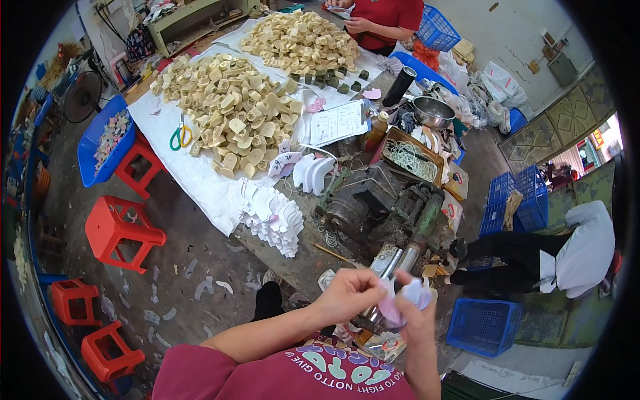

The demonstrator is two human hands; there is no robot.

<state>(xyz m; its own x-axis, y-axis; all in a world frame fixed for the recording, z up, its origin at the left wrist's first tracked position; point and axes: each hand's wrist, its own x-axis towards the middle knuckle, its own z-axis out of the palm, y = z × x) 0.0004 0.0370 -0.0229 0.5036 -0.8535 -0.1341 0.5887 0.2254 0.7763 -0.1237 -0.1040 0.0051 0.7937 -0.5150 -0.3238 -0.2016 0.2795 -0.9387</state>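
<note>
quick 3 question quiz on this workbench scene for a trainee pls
1. True or false: both hands, left hand and right hand, hold one pale wrapped piece.
2. The scissors on the white sheet have handles of: A red, B green and yellow, C black?
3. What colour are the stools left of the table?

Key: 1 true; 2 B; 3 red.

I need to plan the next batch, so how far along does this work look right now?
Done so far: a stack of white shaped pieces lies fanned at the table edge. In hand: the left hand and right hand together hold a pale pink-white piece beside the metal machine. Left: two large heaps of cream blocks cover the white sheet, so most of it seems untouched.
</note>
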